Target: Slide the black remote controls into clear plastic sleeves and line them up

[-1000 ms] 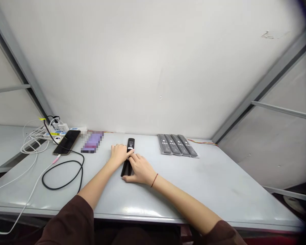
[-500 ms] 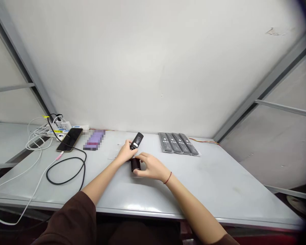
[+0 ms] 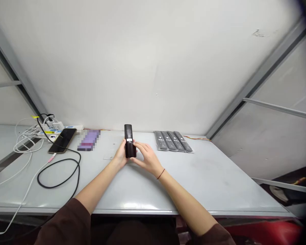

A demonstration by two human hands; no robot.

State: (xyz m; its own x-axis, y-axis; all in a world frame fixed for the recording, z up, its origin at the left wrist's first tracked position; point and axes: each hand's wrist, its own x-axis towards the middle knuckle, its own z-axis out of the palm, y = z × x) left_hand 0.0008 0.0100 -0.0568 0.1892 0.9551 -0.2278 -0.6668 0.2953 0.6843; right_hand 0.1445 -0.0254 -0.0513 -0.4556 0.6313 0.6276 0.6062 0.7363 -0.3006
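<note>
A black remote control is held back side up over the table, its far end pointing to the wall, with a printed label and a small white sticker showing. My left hand is closed around its left side; some of the fingers are hidden beneath it. Over the near part of the back lies a glossy dark battery cover, in line with the body. My right hand grips this cover from the right, thumb at the near end and fingertips along its side. Whether the cover is fully seated I cannot tell.
Several remotes in clear plastic sleeves lie side by side at the back right. To the left are a dark phone, a blurred purple object, a power strip and looped black and white cables. A wall stands behind.
The remote has turned from slanted to nearly straight. The battery cover, earlier apart from it in my right hand, now lies against its back. The view has shifted slightly to the right.
</note>
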